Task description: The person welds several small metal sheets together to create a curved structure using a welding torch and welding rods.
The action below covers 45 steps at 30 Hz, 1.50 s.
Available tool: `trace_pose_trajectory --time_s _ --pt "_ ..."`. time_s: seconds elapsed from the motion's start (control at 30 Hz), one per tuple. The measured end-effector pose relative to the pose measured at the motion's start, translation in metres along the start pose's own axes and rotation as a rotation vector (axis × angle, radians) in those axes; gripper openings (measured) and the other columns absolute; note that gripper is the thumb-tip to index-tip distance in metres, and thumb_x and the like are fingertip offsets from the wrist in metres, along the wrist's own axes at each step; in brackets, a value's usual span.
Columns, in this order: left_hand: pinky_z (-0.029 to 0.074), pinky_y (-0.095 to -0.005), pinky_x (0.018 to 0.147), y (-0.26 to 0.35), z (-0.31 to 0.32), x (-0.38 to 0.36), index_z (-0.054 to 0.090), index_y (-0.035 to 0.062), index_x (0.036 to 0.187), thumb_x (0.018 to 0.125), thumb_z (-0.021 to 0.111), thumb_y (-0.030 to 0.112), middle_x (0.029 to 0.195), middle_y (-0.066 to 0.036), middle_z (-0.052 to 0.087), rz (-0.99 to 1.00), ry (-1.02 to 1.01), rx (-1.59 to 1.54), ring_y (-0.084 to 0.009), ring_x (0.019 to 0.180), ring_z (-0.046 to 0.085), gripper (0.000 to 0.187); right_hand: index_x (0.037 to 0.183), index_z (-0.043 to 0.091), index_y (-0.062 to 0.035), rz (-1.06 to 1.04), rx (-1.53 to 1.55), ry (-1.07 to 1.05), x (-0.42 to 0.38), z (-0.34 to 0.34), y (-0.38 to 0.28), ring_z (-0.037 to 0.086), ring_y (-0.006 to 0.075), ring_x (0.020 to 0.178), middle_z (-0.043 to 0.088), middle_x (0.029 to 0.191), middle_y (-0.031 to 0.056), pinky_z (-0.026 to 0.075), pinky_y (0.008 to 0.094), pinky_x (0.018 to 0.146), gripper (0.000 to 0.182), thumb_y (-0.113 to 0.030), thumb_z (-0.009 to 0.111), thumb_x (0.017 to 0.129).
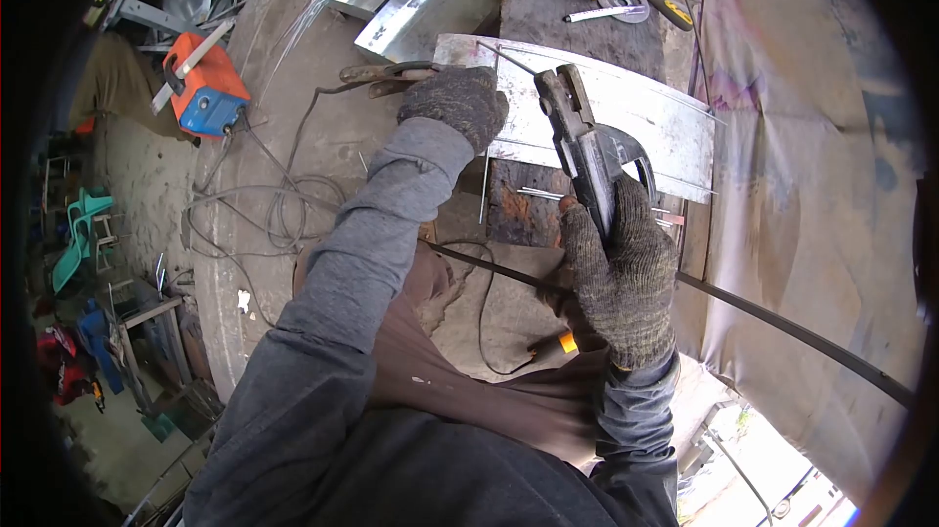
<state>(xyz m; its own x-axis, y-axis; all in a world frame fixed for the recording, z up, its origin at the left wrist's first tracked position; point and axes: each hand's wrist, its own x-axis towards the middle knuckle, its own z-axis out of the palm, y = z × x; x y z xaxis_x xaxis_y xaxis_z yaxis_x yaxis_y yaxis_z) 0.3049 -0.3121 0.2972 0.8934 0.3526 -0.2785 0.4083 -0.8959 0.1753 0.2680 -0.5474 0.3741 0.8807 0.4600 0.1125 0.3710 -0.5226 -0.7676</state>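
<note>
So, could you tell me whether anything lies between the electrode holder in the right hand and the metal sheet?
Nothing visible does. The right hand holds the electrode holder with its rod reaching over the metal sheet; the left hand rests at the sheet's left edge, clear of the rod.

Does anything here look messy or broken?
A little. The grey cables lie in a tangled loop on the concrete floor near the orange and blue welding machine. The dark bench under the shiny metal sheet looks rusty.
</note>
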Motion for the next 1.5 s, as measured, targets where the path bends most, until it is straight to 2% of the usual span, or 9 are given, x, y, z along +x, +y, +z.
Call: trace_pose_trajectory --time_s 0.5,0.57,0.67,0.87,1.2,1.27,1.3,1.37,1.5 --pt "0.051 -0.0507 0.094 0.005 -0.012 -0.004 0.066 0.0139 0.118 0.093 0.050 0.040 0.122 -0.014 0.066 -0.035 -0.073 -0.012 -0.0341 0.112 0.064 0.039 0.116 0.061 0.0028 -0.025 -0.194 -0.043 0.000 -0.002 0.000 0.064 0.0166 0.059 0.067 0.073 0.0121 0.050 0.0317 0.056 0.039 -0.029 0.068 0.093" --pt "0.051 -0.0506 0.094 0.000 -0.003 0.001 0.066 0.0139 0.118 0.093 0.050 0.040 0.122 -0.014 0.066 -0.028 -0.048 -0.017 -0.0341 0.112 0.064 0.039 0.126 0.051 0.0146 0.008 -0.139 -0.102 0.001 -0.005 -0.002 0.072 0.0376 0.072 0.067 0.085 0.0289 0.058 0.0423 0.063 0.057 -0.027 0.067 0.091" --pt "0.051 -0.0504 0.094 -0.003 0.007 0.006 0.066 0.0139 0.118 0.093 0.051 0.040 0.122 -0.014 0.066 -0.009 -0.021 -0.036 -0.0342 0.112 0.064 0.039 0.126 0.051 0.0147 0.124 -0.064 -0.176 0.005 -0.008 -0.009 0.071 0.0375 0.071 0.067 0.085 0.0287 0.057 0.0428 0.062 0.057 -0.027 0.067 0.091" --pt "0.051 -0.0505 0.094 -0.001 0.002 0.004 0.066 0.0136 0.118 0.093 0.050 0.040 0.122 -0.015 0.066 -0.012 -0.015 -0.002 -0.0346 0.112 0.064 0.040 0.125 0.052 0.0155 -0.048 -0.159 -0.060 0.000 -0.004 0.002 0.071 0.0380 0.072 0.067 0.085 0.0288 0.057 0.0428 0.062 0.057 -0.028 0.068 0.092" --pt "0.051 -0.0499 0.092 -0.002 0.005 0.004 0.064 0.0121 0.115 0.096 0.049 0.043 0.116 -0.014 0.067 -0.003 -0.001 -0.001 -0.0347 0.107 0.065 0.039 0.124 0.053 0.0160 0.017 -0.117 -0.090 0.001 -0.004 0.001 0.072 0.0384 0.076 0.068 0.085 0.0294 0.058 0.0428 0.066 0.056 -0.028 0.068 0.092" --pt "0.051 -0.0499 0.092 -0.001 0.005 0.004 0.064 0.0119 0.115 0.096 0.049 0.043 0.115 -0.014 0.067 -0.009 -0.005 -0.001 -0.0348 0.107 0.065 0.039 0.119 0.059 0.0065 0.024 -0.149 -0.090 -0.001 -0.004 0.001 0.071 0.0214 0.072 0.071 0.083 0.0166 0.055 0.0334 0.064 0.038 -0.022 0.066 0.095" --pt "0.051 -0.0499 0.092 -0.001 0.004 0.003 0.064 0.0117 0.115 0.096 0.049 0.042 0.115 -0.014 0.068 -0.015 -0.009 -0.002 -0.0348 0.106 0.065 0.039 0.119 0.059 0.0065 0.024 -0.148 -0.090 0.000 -0.004 0.000 0.071 0.0214 0.072 0.071 0.083 0.0166 0.055 0.0334 0.064 0.038 -0.022 0.066 0.095" --pt "0.051 -0.0497 0.092 -0.002 0.004 0.003 0.064 0.0117 0.115 0.096 0.049 0.042 0.116 -0.014 0.067 -0.008 -0.006 0.002 -0.0346 0.106 0.065 0.039 0.124 0.053 0.0152 0.050 -0.136 -0.112 0.001 -0.006 -0.002 0.072 0.0377 0.076 0.068 0.084 0.0279 0.057 0.0428 0.066 0.056 -0.027 0.068 0.092" --pt "0.051 -0.0491 0.093 -0.002 0.005 0.004 0.063 0.0117 0.117 0.096 0.049 0.042 0.117 -0.014 0.067 -0.005 -0.010 0.010 -0.0340 0.108 0.064 0.039 0.125 0.053 0.0141 0.008 -0.109 -0.062 -0.001 -0.005 0.001 0.071 0.0369 0.075 0.068 0.085 0.0265 0.057 0.0424 0.066 0.056 -0.028 0.068 0.091"
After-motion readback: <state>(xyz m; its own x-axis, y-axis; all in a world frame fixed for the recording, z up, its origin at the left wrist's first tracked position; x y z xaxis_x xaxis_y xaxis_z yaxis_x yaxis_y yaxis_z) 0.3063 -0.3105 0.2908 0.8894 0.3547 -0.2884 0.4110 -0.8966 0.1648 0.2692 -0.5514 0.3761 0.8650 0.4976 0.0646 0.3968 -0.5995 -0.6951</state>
